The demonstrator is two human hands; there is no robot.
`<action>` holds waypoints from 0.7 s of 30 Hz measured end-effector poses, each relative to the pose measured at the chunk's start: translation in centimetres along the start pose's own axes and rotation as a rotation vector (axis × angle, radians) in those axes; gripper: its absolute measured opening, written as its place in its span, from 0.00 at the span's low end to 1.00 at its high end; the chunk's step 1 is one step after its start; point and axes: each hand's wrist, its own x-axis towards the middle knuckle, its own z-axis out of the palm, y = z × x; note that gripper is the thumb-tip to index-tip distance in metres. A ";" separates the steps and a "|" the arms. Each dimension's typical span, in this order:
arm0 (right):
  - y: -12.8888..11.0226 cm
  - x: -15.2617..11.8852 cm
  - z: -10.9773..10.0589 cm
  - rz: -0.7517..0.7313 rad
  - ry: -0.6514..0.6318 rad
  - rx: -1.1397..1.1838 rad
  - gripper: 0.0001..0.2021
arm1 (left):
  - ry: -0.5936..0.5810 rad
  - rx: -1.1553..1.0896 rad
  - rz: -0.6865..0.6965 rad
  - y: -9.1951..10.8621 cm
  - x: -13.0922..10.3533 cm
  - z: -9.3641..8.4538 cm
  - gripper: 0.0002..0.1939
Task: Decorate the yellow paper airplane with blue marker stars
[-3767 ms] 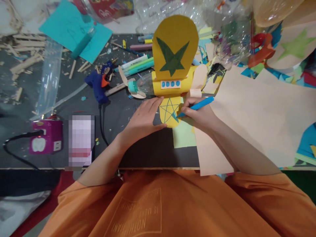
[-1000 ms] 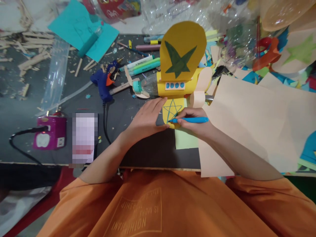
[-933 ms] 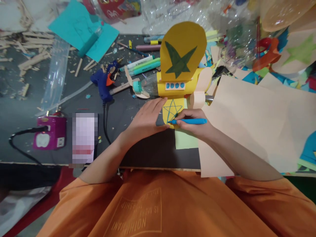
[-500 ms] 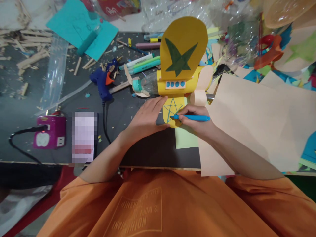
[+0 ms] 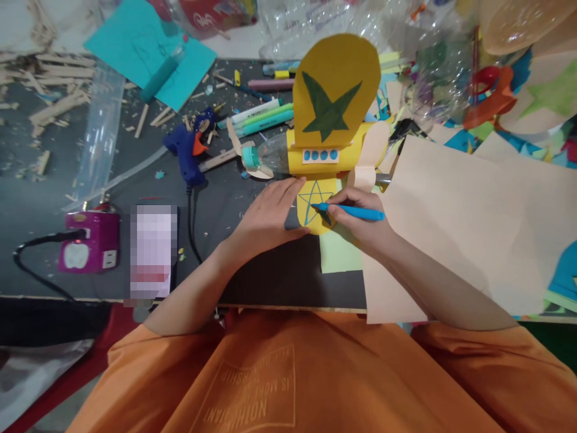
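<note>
A plane made from a plastic bottle (image 5: pixel 276 155) lies on its side, wrapped in yellow paper, with a teal cap and a cream paper propeller (image 5: pixel 260 171). Its far yellow wing (image 5: pixel 336 57) carries a dark green star. On the near yellow wing (image 5: pixel 322 228) a star is drawn in blue outline. My left hand (image 5: pixel 268 210) lies flat with fingers apart, thumb and fingertips on that wing's left edge. Between the fingers of my right hand (image 5: pixel 360 210) is a blue marker (image 5: pixel 363 213), its tip on the star's inner lines. Pale green paper (image 5: pixel 340 255) lies under the wing.
A blue glue gun (image 5: pixel 186 150), a purple power adapter (image 5: pixel 92 240) and a phone (image 5: pixel 153 249) lie to the left. Large cream paper sheets (image 5: pixel 464 222) spread to the right. Several markers (image 5: pixel 261 117), wood sticks (image 5: pixel 58 108) and plastic bottles (image 5: pixel 311 27) lie farther back.
The marker tip has moved up slightly, from the star's lower left to nearer its middle. My left hand keeps its place on the wing.
</note>
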 end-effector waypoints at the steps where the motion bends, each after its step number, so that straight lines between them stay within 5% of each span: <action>1: 0.1 0.0 0.0 0.001 -0.005 0.003 0.16 | 0.002 0.001 0.004 0.0 0.0 0.0 0.44; 21: -0.1 -0.2 -0.1 0.047 -0.087 -0.004 0.15 | 0.056 0.041 0.053 -0.4 -0.2 0.5 0.44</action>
